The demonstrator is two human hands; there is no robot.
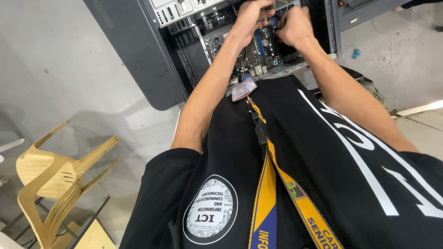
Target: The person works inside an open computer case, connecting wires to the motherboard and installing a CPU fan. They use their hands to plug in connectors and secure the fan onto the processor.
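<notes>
A: Both hands are deep inside the open computer case point(138, 55). The left hand point(249, 18) curls over a thin bundle of wires point(282, 10) near the top of the motherboard point(258, 50); its fingers look closed on them, though the tips run off the frame. The right hand point(295, 25) is bunched just beside it, fingers folded toward the same spot; I cannot tell what it pinches.

B: So how should that be handled well?

A: I'd judge it wants a light, straight grip on the connector end, not on the wires, with one hand steadying and the other guiding. Wrists should stay off the board's blue slots point(259, 46).

B: What crowds the work?

A: The badge holder point(243, 88) on the yellow and blue lanyard point(263, 138) dangles right at the case's edge and could swing onto the board. The drive cage point(177, 10) narrows the opening on the left. Off to the side stands a stack of yellow plastic chairs point(55, 180), well apart, and a small blue thing point(356, 53) lies on the concrete floor point(401, 60).
</notes>
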